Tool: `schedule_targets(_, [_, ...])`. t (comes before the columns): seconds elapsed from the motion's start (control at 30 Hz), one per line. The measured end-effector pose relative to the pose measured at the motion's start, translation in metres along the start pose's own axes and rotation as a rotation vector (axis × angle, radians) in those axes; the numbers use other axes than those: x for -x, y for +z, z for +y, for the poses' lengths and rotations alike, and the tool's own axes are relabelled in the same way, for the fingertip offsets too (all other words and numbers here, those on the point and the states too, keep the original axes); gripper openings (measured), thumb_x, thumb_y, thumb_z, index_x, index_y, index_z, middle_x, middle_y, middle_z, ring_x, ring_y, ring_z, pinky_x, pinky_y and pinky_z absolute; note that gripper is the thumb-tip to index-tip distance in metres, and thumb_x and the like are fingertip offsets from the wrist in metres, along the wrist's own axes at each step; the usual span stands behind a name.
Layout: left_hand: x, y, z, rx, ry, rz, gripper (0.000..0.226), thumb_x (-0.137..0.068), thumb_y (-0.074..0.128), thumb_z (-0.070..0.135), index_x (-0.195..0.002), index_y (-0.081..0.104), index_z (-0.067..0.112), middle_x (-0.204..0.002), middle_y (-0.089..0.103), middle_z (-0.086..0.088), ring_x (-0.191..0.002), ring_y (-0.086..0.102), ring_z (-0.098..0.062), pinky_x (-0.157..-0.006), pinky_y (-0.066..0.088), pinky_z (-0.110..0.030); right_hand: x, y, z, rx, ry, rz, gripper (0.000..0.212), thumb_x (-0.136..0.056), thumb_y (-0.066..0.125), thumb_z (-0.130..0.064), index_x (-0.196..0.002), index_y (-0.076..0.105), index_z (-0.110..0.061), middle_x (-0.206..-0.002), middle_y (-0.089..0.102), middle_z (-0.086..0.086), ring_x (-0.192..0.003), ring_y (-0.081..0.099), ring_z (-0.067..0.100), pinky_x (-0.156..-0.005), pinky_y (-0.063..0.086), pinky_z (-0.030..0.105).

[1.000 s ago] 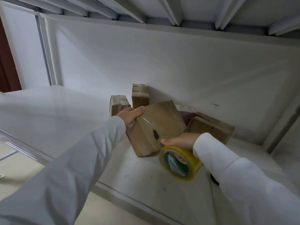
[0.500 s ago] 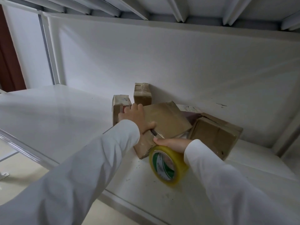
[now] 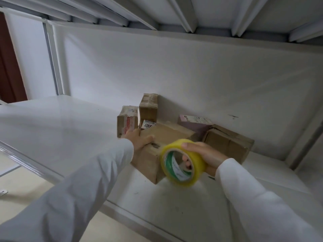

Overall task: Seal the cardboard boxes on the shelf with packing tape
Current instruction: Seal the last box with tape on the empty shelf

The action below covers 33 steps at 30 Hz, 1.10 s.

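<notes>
On the white metal shelf (image 3: 52, 123), the left hand (image 3: 139, 140) is pressing flat on the brown cardboard box (image 3: 167, 135) while the right hand (image 3: 206, 156), fingers gripping the yellow packing-tape roll (image 3: 181, 163), is hovering just right of it.

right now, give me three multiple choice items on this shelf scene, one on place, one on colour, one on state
1. Where does the left hand rest?
A. on the front cardboard box
B. on the shelf's front edge
C. on the pink box

2. What colour is the tape roll?
A. brown
B. yellow, with a green-and-white core
C. black

3. What is the right hand doing?
A. hanging empty
B. pressing a flap
C. gripping the tape roll

Key: 1 A, its palm lies on the box's top. 2 B, the roll shows yellow. 3 C, fingers pass through its core.
</notes>
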State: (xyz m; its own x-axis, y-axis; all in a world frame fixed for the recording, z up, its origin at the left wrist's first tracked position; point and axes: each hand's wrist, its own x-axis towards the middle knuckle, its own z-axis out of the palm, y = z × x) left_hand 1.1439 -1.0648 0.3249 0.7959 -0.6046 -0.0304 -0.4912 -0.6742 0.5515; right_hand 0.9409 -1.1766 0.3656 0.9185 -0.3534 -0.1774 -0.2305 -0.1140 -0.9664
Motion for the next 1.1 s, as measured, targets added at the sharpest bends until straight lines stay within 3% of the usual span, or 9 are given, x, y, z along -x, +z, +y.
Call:
schedule_targets(0.1, [0.002,0.003,-0.01,-0.095,-0.007,0.01,0.07,-0.091,0.031,0.065,-0.15,0.019,0.03,-0.156,0.018,-0.006,-0.141,0.02,-0.035,-0.114,0.022,-0.05,0.004,0.002,-0.011,-0.088,-0.083,-0.005,0.025,-0.068,0.062,-0.03,-0.076,0.065,-0.006,-0.061,0.065,0.003,-0.049,0.058,0.011,-0.05,0.049,0.021])
schedule_targets(0.23, [0.019,0.008,-0.013,-0.177,0.25,0.219,0.052,-0.098,0.019,0.051,-0.144,0.033,0.033,-0.152,0.028,0.001,-0.142,0.015,-0.021,-0.116,0.012,-0.047,0.001,0.009,-0.016,-0.211,-0.144,0.068,0.026,-0.066,0.062,-0.028,-0.079,0.064,-0.005,-0.058,0.064,0.002,-0.046,0.056,0.01,-0.049,0.05,0.021])
schedule_targets(0.4, [0.046,0.032,-0.041,-0.208,0.629,0.305,0.119,-0.053,0.04,0.091,-0.145,0.017,0.018,-0.15,0.028,-0.006,-0.139,0.022,-0.025,-0.115,0.017,-0.054,-0.004,0.011,-0.022,-0.305,-0.182,0.13,0.016,-0.085,0.058,-0.022,-0.085,0.065,-0.007,-0.058,0.063,0.001,-0.045,0.055,0.008,-0.049,0.05,0.021])
schedule_targets(0.53, [0.046,0.034,-0.031,-0.466,0.488,0.356,0.143,-0.036,0.048,0.094,-0.143,0.019,0.003,-0.146,0.028,-0.012,-0.134,0.029,-0.029,-0.105,0.028,-0.057,-0.007,0.015,-0.036,-0.389,-0.206,0.107,0.019,-0.089,0.054,-0.023,-0.081,0.063,-0.009,-0.057,0.064,0.0,-0.045,0.057,0.007,-0.051,0.052,0.02])
schedule_targets(0.67, [0.048,0.034,-0.012,-0.323,0.399,0.322,0.132,-0.056,0.069,0.072,-0.149,-0.006,0.014,-0.15,0.015,0.001,-0.14,0.017,-0.019,-0.116,0.009,-0.039,-0.014,0.017,-0.047,-0.446,-0.197,0.13,0.021,-0.088,0.057,-0.029,-0.083,0.064,-0.01,-0.059,0.065,0.0,-0.048,0.06,0.009,-0.052,0.052,0.023])
schedule_targets(0.73, [0.044,0.034,-0.009,-0.264,0.379,0.345,0.126,-0.054,0.072,0.069,-0.148,0.003,0.018,-0.145,0.025,0.003,-0.134,0.027,-0.018,-0.111,0.019,-0.034,-0.016,0.013,-0.055,-0.321,-0.094,0.111,0.027,-0.089,0.057,-0.035,-0.083,0.064,-0.009,-0.057,0.064,0.002,-0.047,0.06,0.011,-0.052,0.051,0.024])
schedule_targets(0.87, [0.032,0.021,-0.011,-0.137,0.227,0.35,0.125,-0.051,0.075,0.066,-0.144,0.011,0.013,-0.14,0.034,-0.002,-0.13,0.035,-0.022,-0.108,0.028,-0.038,-0.01,0.008,-0.06,0.256,0.203,0.042,0.034,-0.088,0.061,-0.038,-0.08,0.064,-0.005,-0.055,0.066,0.005,-0.045,0.061,0.014,-0.051,0.052,0.022])
schedule_targets(1.03, [0.027,0.022,-0.005,-0.081,0.236,0.3,0.118,-0.049,0.076,0.066,-0.138,0.02,0.015,-0.137,0.039,-0.001,-0.128,0.039,-0.023,-0.107,0.033,-0.039,-0.012,0.007,-0.04,0.294,0.318,0.003,0.041,-0.088,0.059,-0.045,-0.089,0.065,-0.004,-0.061,0.07,0.007,-0.048,0.065,0.014,-0.048,0.053,0.022])
schedule_targets(1.1, [0.026,0.022,-0.007,0.081,0.17,0.22,0.11,-0.045,0.077,0.065,-0.132,0.027,0.02,-0.129,0.047,0.0,-0.118,0.048,-0.024,-0.102,0.04,-0.043,-0.019,0.011,-0.035,0.33,0.317,0.03,0.052,-0.083,0.059,-0.056,-0.093,0.067,-0.006,-0.07,0.072,0.008,-0.06,0.069,0.018,-0.065,0.058,0.029])
